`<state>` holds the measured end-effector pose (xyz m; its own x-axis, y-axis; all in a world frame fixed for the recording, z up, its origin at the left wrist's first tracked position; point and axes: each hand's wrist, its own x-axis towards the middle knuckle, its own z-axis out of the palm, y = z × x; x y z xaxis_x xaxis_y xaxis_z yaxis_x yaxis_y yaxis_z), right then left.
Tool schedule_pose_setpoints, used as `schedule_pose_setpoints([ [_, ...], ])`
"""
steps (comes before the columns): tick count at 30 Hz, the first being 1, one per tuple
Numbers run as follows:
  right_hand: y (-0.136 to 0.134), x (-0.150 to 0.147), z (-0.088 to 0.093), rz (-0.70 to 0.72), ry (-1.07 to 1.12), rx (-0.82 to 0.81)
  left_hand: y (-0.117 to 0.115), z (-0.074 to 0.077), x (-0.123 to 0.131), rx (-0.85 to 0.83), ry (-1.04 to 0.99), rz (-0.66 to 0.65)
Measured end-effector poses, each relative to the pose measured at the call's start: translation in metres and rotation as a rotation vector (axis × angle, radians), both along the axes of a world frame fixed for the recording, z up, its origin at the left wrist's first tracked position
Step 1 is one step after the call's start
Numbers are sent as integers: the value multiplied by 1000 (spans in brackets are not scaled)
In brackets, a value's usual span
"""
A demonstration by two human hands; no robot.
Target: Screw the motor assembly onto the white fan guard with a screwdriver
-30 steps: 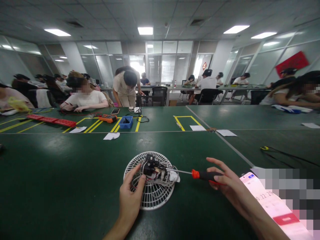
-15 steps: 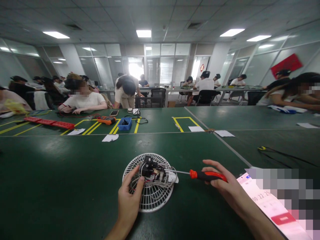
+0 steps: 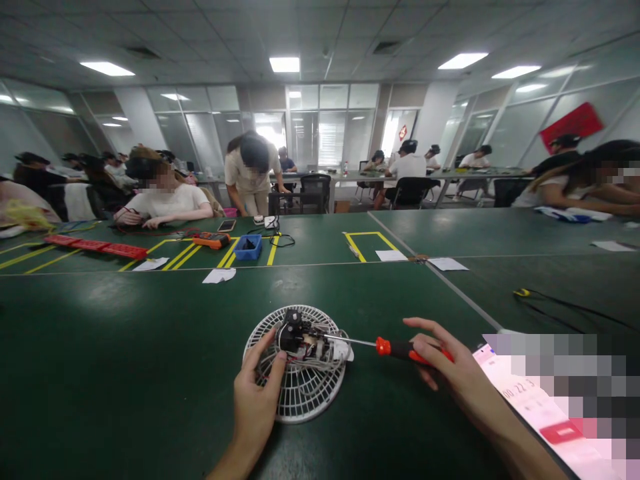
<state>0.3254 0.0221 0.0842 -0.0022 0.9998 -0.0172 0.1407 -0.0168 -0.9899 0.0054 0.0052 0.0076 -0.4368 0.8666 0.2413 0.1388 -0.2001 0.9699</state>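
A round white fan grille (image 3: pixel 313 399) lies on the green table, with a black motor assembly (image 3: pixel 291 335) and bundled grey wires on top of it. My left hand (image 3: pixel 257 393) grips the black motor end between thumb and fingers. On the right, my right hand (image 3: pixel 447 363) is closed round the handle of a red and black screwdriver (image 3: pixel 395 348). Its shaft points left, and the tip reaches into the assembly near a white part (image 3: pixel 341 350); the exact contact point is too small to tell.
A lit phone (image 3: pixel 535 407) lies at the right beside my right forearm. Beyond the grille are paper slips (image 3: pixel 219 275), a blue bin (image 3: pixel 249 247), an orange multimeter (image 3: pixel 211 240) and red trays (image 3: pixel 95 245). Several people sit or stand at the tables behind.
My right thumb and fingers have shifted on the screwdriver handle. The screwdriver stays in the assembly, and my left hand keeps its hold. A person across the table has straightened up a little.
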Motion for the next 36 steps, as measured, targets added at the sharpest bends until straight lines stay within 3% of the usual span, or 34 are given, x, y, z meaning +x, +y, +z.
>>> schedule_pose_setpoints([
  [5, 0, 3, -2, -44, 106, 44, -1, 1, 0, 6, 15, -3],
  [12, 1, 2, -3, -19, 4, 39, -1, -1, 0, -4, 9, -15],
  [18, -1, -11, 3, -130, -44, 23, -1, -1, 0, 7, 25, -5],
  [23, -5, -13, 4, -162, 138, 80, -1, 0, 1, 15, 64, -1],
  [29, -6, -13, 4, -159, 366, 16, -1, 1, 1, 18, 64, 6],
  [36, 1, -8, -4, -92, 403, 23, -1, 1, 0, 24, 85, -4],
])
